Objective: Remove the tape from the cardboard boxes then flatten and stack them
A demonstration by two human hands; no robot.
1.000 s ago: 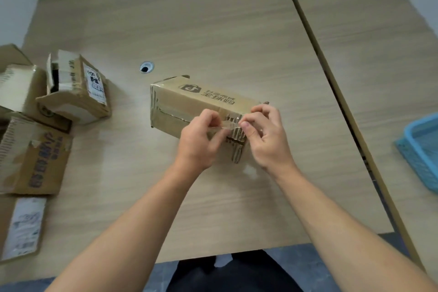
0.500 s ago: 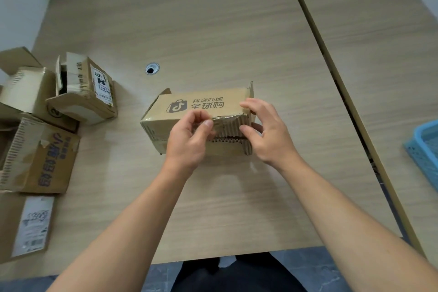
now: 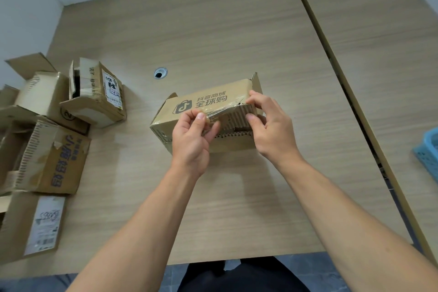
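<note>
Since half a second ago the left grip [image 3: 192, 140] has drawn back from the cardboard box [image 3: 213, 99], and a strip of clear tape [image 3: 225, 111] now stretches from it to the box's upper front edge.

The wooden tabletop [image 3: 213, 31] fills most of the view, and a second tabletop [image 3: 379, 42] butts against its right side along a narrow seam. At the left edge lies a pile of other boxes [image 3: 59, 156], some with flaps open. One has blue print on its side, one carries a white label with handwriting, and a flat one nearest the person bears a long printed label.

The cardboard box sits near the middle of the tabletop, well apart from the pile, with dark printing and a bag logo on its top face. Its front face shows bare corrugated ridges where the outer paper is torn away, and its right end flap stands open.

The right grip [image 3: 270, 130] holds the box's right front corner, fingertips on the top edge and thumb against the ridged front. The left grip pinches the loose end of the tape between thumb and forefinger, just in front of the box.

A blue plastic basket [image 3: 429, 149] shows partly at the right edge. A small round cable hole [image 3: 160, 73] lies behind the box.
</note>
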